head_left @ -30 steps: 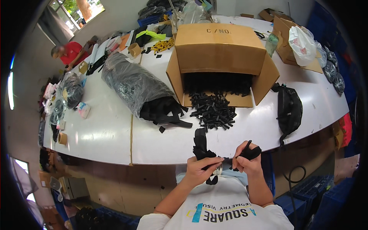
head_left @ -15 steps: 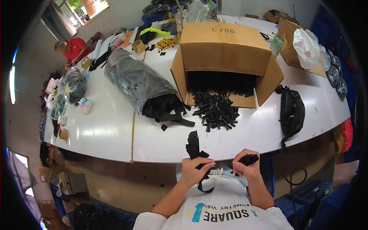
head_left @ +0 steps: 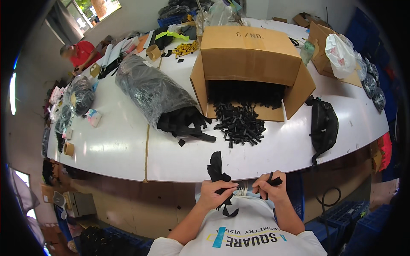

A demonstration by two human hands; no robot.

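Note:
In front of my body, just off the table's near edge, my left hand (head_left: pixel 213 193) is closed around a bundle of black fabric strips (head_left: pixel 216 167). The strips stick up above the fingers, and one loose end curls below them. My right hand (head_left: pixel 271 186) sits a little to the right, closed on small black pieces (head_left: pixel 275 181) that poke out past the fingers; their exact kind is unclear. A short gap separates the two hands. Beyond them on the table lies a pile of small black pieces (head_left: pixel 240 126), spilling from an open cardboard box (head_left: pixel 252 59).
A clear plastic bag (head_left: pixel 149 85) of black strips lies left of the box on the white table (head_left: pixel 111 141). To the right rests a black pouch (head_left: pixel 323 126). A person in red (head_left: pixel 81 55) works at the far left. Blue crates (head_left: pixel 350 217) stand below right.
My right hand has shifted slightly left, toward my left hand, and its grip has turned. My left hand has dropped a little with the strips.

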